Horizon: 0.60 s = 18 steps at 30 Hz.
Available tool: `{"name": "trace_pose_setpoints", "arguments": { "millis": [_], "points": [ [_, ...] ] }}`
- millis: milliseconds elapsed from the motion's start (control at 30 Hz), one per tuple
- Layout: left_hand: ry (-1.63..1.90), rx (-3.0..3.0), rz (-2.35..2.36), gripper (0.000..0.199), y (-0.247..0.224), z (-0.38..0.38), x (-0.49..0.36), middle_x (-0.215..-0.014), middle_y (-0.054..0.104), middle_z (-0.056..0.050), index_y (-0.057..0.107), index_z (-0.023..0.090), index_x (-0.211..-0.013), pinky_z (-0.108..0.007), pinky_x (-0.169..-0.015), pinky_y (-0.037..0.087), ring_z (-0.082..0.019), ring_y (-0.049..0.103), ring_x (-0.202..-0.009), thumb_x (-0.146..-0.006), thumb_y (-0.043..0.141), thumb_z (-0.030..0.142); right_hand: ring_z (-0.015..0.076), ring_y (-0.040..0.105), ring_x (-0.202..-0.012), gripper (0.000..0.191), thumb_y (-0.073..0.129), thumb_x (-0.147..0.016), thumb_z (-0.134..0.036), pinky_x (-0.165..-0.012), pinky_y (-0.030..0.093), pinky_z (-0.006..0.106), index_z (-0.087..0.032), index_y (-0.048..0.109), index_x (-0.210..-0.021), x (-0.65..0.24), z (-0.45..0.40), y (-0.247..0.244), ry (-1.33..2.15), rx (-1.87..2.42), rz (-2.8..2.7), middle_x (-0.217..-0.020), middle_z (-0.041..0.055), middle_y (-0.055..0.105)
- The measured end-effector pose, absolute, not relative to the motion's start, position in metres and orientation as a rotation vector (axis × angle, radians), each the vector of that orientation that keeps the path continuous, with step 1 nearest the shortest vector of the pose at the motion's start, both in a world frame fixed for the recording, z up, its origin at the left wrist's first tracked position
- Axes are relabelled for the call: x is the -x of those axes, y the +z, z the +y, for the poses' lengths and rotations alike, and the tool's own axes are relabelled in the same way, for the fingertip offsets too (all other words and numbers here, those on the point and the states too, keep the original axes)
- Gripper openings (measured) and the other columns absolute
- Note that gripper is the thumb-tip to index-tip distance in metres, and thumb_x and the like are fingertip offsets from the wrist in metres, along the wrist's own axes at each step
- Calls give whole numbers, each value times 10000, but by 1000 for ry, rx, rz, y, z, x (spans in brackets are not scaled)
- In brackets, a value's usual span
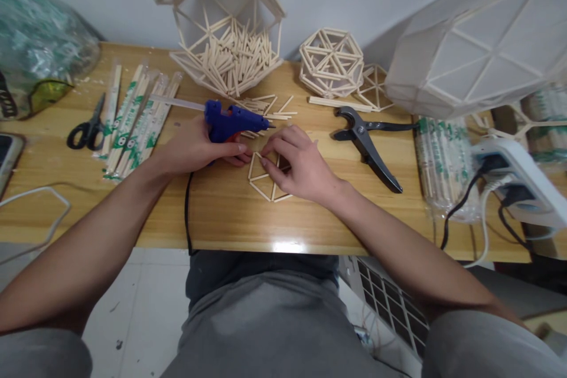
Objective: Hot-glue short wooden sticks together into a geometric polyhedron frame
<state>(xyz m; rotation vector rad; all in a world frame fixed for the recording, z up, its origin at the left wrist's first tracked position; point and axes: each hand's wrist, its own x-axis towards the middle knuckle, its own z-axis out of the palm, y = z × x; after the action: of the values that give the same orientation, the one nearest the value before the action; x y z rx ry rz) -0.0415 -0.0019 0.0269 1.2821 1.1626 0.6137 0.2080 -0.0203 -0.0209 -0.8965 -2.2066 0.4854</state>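
Observation:
My left hand (188, 144) is wrapped round a blue glue gun (237, 120), whose nozzle points right and whose clear glue stick juts out to the left. Below the nozzle, a small flat frame of wooden sticks (261, 188) lies on the wooden table (230, 218). My right hand (301, 162) is over the frame's right part, thumb and forefinger pinched at its top corner and hiding some of it. Loose cut sticks (283, 113) lie just behind both hands.
Behind stand a stick bowl (239, 65) full of cut sticks and a stick ball (332, 62). Pliers (367, 144) and a power strip (522, 180) are to the right, with a large paper-covered frame (482, 41). Scissors (88, 127) and wrapped chopsticks (137, 118) lie left.

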Motion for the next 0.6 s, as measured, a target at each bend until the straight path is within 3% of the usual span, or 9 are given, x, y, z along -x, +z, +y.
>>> {"name": "trace_pose_setpoints", "arguments": {
  "millis": [300, 600],
  "points": [
    [621, -1296, 1151, 361, 27, -1, 41, -866, 800, -23, 690, 203, -928, -428, -849, 750, -286, 854, -890, -767, 934, 416, 291, 656, -1018, 29, 660, -1037, -229, -926, 556, 478, -244, 677, -1019, -208, -21, -20, 467, 885, -2214, -1026, 79, 722],
    [620, -1281, 1170, 401, 28, 0, 44, -925, 790, -33, 642, 197, -997, -450, -878, 738, -315, 863, -995, -778, 912, 396, 246, 671, -852, 155, 586, -941, -130, -860, 560, 440, -240, 693, -922, -216, -20, -8, 467, 970, -2032, -878, 41, 717]
  ]
}}
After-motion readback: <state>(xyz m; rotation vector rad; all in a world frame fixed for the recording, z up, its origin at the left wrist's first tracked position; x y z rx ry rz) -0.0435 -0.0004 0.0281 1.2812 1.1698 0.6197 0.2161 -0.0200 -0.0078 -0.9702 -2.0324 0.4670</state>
